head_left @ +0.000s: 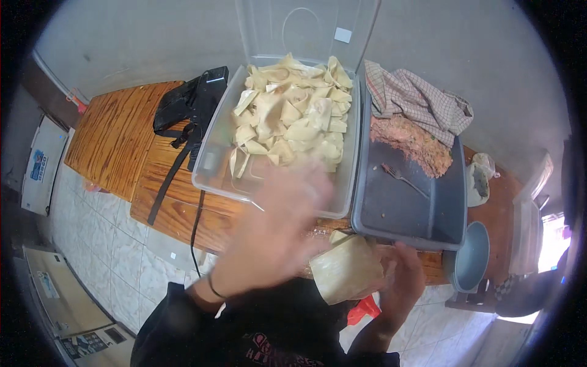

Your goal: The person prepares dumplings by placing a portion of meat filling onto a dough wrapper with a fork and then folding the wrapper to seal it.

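One left grip (282, 211), one wrapper stack (342, 269)

Left hand (281, 214): was blurred, fingers indistinct, hiding part of the clear tub (214, 160). Lid (306, 30): was cut off above. Pink mince (419, 150): lay partly hidden under checked cloth (422, 101). Right hand (403, 272): was partly covered by pale sheets (345, 269).
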Tool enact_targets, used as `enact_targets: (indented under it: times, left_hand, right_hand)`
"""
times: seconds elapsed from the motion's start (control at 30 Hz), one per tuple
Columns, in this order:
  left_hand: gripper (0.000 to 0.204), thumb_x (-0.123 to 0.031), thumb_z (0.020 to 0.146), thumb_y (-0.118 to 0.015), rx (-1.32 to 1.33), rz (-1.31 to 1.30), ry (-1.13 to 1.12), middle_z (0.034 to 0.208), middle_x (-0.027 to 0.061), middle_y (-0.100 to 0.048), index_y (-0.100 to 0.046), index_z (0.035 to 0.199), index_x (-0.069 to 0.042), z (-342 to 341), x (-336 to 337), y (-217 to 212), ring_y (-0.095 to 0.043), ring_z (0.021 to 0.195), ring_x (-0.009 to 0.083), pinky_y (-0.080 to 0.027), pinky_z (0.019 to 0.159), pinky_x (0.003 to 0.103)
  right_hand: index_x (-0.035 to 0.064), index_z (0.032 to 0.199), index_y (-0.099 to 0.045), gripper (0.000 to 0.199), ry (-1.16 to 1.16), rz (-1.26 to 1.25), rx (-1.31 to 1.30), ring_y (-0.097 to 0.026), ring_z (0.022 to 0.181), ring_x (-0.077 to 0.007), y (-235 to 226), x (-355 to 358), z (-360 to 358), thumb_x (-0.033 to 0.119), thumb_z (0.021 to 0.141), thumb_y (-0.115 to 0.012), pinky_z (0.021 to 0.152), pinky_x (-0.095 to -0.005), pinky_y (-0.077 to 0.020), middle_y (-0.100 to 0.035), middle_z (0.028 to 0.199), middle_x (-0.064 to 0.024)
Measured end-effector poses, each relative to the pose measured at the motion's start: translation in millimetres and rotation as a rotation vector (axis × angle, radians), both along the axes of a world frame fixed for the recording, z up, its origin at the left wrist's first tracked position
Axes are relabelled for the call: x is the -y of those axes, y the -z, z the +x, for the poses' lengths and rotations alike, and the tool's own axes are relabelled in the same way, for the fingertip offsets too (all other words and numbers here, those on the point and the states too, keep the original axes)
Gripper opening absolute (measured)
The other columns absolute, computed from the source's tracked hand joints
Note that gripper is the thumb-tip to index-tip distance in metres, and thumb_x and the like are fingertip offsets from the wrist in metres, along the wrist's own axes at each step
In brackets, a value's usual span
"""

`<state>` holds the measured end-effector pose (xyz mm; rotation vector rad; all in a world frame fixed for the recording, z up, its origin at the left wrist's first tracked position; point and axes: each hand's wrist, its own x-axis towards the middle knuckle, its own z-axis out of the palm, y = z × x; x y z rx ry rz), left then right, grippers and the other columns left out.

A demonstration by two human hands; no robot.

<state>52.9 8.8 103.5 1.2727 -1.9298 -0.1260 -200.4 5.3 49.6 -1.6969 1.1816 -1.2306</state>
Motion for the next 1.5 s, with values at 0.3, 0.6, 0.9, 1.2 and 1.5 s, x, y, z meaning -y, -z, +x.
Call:
enact_targets:
  times: [0.3,0.6,0.9,1.2,1.5]
  left_hand:
    - [0.05,-0.034,0.077,-0.062,0.276,0.202,0.209,0.13,0.0174,-0.049,-0.056,0.118,-0.007,-131.9,-31.0,123.0,-0.039,0.129,0.0354,-0.032,0.106,0.053]
    - [0.029,-0.011,0.073,-0.071,-0.343,0.392,0.345,0.112,0.0134,-0.061,-0.063,0.1,-0.003,-118.9,-18.0,110.5,-0.054,0.113,0.0331,-0.039,0.101,0.049]
    - [0.023,-0.008,0.074,-0.071,-0.348,0.679,0.349,0.11,0.0151,-0.061,-0.059,0.092,0.001,-99.8,-19.6,99.5,-0.055,0.106,0.0354,-0.045,0.09,0.041]
    - [0.037,-0.011,0.078,-0.071,-0.386,0.601,0.241,0.116,0.016,-0.06,-0.058,0.111,-0.002,-103.8,-19.7,89.8,-0.056,0.111,0.0333,-0.044,0.094,0.039]
    - [0.019,-0.006,0.072,-0.072,-0.307,0.551,0.233,0.12,0.0131,-0.058,-0.065,0.09,-0.001,-111.4,-8.1,108.1,-0.053,0.114,0.0337,-0.043,0.095,0.04]
  right_hand:
    - [0.0004,0.116,-0.057,0.05,0.23,-0.022,-0.092,-0.063,0.083,-0.0189,17.7,-25.6,-42.7,0.03,0.08,-0.075,0.087,-0.0346,-0.0455,-0.068,0.086,-0.0118]
    - [0.0025,0.122,-0.055,0.042,0.281,0.334,-0.147,-0.062,0.079,-0.0144,44.2,-70.5,-46.5,-0.002,0.08,-0.063,0.073,-0.0275,-0.0483,-0.068,0.083,-0.0097]
    - [0.0023,0.123,-0.052,0.044,0.185,0.26,-0.141,-0.064,0.092,-0.0214,52.9,-48.6,-18.3,0.0,0.08,-0.063,0.081,-0.0318,-0.0507,-0.048,0.137,-0.0177]
    - [0.0019,0.128,-0.048,0.058,0.111,0.274,-0.053,-0.064,0.092,-0.0214,55.3,-38.4,-23.8,0.003,0.075,-0.071,0.08,-0.0312,-0.0509,-0.064,0.1,-0.0123]
    - [0.0015,0.13,-0.047,0.062,0.153,0.27,-0.107,-0.065,0.09,-0.0218,62.4,-42.8,-25.2,0.004,0.074,-0.073,0.08,-0.0315,-0.0517,-0.064,0.1,-0.0131]
